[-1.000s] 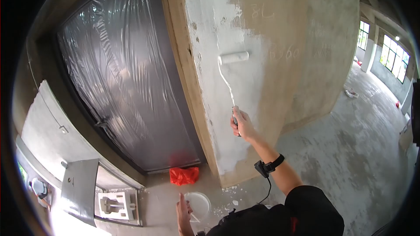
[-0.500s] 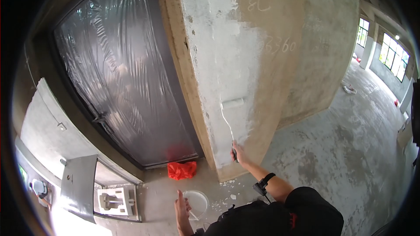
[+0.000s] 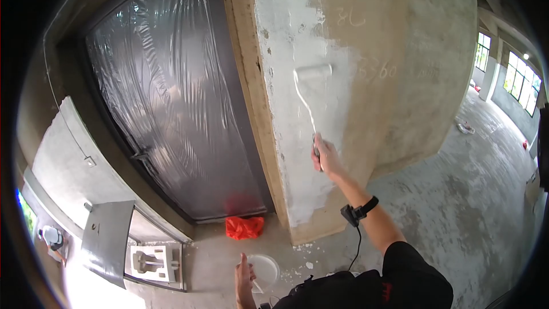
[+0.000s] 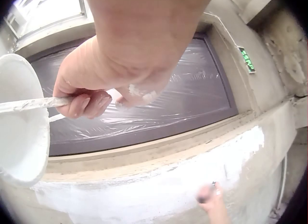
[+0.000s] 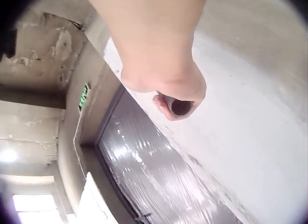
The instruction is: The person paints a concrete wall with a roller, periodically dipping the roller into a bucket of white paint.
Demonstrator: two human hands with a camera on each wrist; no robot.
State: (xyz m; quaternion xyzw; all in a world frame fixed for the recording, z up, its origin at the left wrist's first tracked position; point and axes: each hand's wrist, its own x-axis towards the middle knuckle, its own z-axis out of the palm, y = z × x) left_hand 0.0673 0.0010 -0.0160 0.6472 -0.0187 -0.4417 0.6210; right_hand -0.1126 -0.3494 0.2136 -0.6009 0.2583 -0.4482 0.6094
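Note:
A white paint roller (image 3: 313, 72) lies against the painted strip of wall (image 3: 303, 109) in the head view. Its thin paint-coated frame runs down to the right hand (image 3: 327, 157), whose fingers grip the dark handle. The right wrist view shows the hollow end of the roller handle (image 5: 182, 107) poking out of that fist. Low in the head view, the left hand (image 3: 245, 274) has its thumb raised and its fingers curled. They hold a paint-smeared bucket handle (image 4: 33, 104), with the white bucket (image 4: 21, 137) beside it in the left wrist view. White paint marks the left thumb.
A plastic-covered door (image 3: 177, 103) stands left of the wall. On the floor lie a red bag (image 3: 245, 227) and white splatters (image 3: 309, 265). A frame with a white foam piece (image 3: 153, 263) stands lower left. Another person (image 3: 52, 240) is at far left.
The right hand first drew the roller down the wall, then brought it back up to about its earlier height. The left hand keeps its hold. The head view has shifted slightly.

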